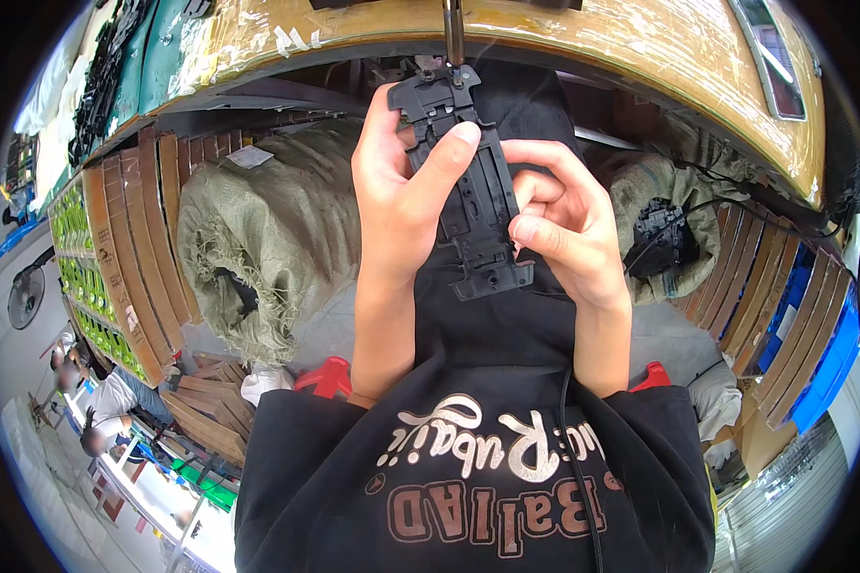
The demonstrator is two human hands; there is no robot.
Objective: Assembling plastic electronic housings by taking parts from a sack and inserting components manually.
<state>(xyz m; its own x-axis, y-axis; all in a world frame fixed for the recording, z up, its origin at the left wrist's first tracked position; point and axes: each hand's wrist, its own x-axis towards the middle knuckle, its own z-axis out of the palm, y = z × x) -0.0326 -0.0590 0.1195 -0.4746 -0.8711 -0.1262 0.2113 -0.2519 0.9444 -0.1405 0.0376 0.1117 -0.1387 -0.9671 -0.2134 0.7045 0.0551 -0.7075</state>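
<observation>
The left hand holds a long, black, ridged plastic part above the lap; the right hand, fingers curled, touches its side, grip unclear. Beyond, a slim dark metal rod meets its far end near a glossy yellow-brown wooden desk.

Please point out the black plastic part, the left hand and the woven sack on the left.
Black plastic part [478,202]: head view, middle of its body.
Left hand [399,201]: head view, below the thumb.
Woven sack [296,215]: head view, its side.
</observation>
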